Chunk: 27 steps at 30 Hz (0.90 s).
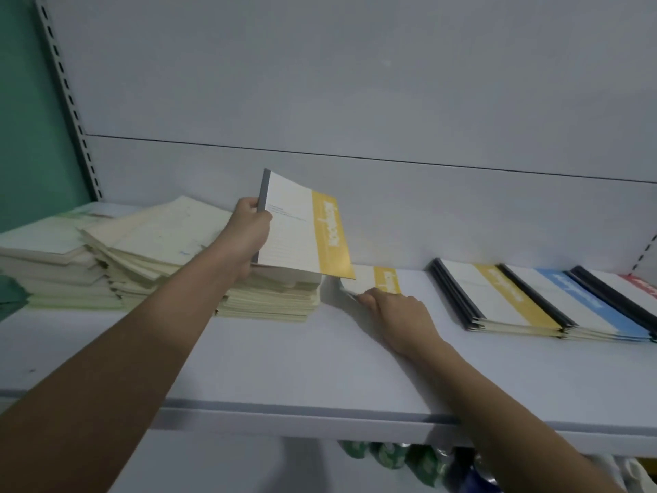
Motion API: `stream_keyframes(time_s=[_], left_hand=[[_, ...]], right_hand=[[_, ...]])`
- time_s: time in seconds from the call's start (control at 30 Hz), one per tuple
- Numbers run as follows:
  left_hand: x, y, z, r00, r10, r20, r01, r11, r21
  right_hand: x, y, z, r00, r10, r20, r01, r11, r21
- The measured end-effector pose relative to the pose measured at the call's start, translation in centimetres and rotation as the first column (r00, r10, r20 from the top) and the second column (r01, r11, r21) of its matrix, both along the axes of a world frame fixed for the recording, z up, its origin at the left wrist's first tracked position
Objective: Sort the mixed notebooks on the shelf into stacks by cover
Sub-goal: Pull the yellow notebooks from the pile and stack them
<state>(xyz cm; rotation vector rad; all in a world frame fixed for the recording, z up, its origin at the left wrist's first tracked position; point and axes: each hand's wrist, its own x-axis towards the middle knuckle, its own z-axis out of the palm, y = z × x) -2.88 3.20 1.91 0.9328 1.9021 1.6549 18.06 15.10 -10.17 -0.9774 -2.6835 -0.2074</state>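
Gripping yellow-banded notebook (302, 231) (lettering unreadable), left hand (249, 229)

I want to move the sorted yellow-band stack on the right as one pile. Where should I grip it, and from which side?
Grip the yellow-band stack by its dark bound spines, coming from its left. That side faces bare shelf, while blue-band notebooks overlap its right side. The spines lie aligned, so the pile should probably lift together.

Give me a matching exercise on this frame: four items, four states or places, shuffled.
Items:
1. left hand
2. right hand
3. blue-band stack
4. cream pile

States:
A. far right on the shelf
B. fingers on the lying yellow-band notebook
C. left of both hands, messy
D. holds the raised yellow-band notebook

Pairs: 1-D, 2-B, 3-A, 4-C
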Motion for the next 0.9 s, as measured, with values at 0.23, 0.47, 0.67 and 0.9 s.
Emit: stream_keyframes(time_s=[0.23, 0.47, 0.67, 0.9], left_hand=[[2.6, 0.6, -0.1, 1.0, -0.007, 0.004, 0.007, 1.0, -0.024], [6.6, 3.8, -2.1, 0.997, -0.058, 0.049, 0.061, 0.997, -0.056], [9.1, 5.1, -4.0, 0.941, -0.158, 0.299, 0.177, 0.983, -0.038], [9.5, 4.9, -5.4, 0.916, -0.218, 0.338, 0.178, 0.973, 0.145]], right_hand=[[1.4, 2.5, 2.9, 0.5, -0.303, -0.811, 0.086, 0.949, -0.302], [2.1, -0.5, 4.8, 0.6, 0.027, -0.799, -0.074, 0.997, -0.022], [3.3, -1.8, 1.7, 0.734, 0.513, -0.445, -0.315, 0.837, 0.447], [5.3, -2.8, 2.9, 0.603, -0.057, -0.795, -0.164, 0.967, -0.193]])
